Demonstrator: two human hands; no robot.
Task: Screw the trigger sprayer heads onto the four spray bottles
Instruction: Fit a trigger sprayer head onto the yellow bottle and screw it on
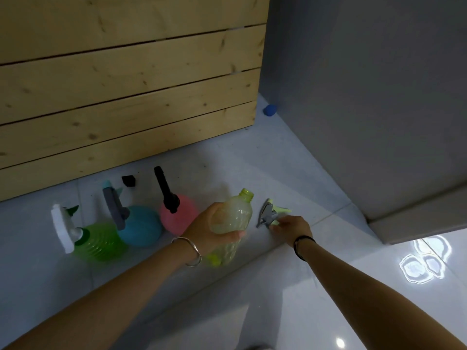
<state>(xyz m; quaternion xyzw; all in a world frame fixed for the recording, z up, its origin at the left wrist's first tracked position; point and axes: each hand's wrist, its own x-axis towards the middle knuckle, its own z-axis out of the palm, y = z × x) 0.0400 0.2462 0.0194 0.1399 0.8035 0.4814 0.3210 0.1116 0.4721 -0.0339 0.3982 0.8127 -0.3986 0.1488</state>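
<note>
The left hand (214, 223) wraps its fingers around the translucent yellow-green plastic bottle (233, 219), open neck tilted far-right toward the grey-and-green trigger sprayer head (271, 214) on the floor, which the right hand's (293, 227) fingers pinch.

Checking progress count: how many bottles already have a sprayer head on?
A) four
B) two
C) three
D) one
C: the green bottle, blue bottle and pink bottle each carry a head, while the yellow bottle in the left hand has a bare neck and its sprayer head lies on the floor at the right hand.
</note>
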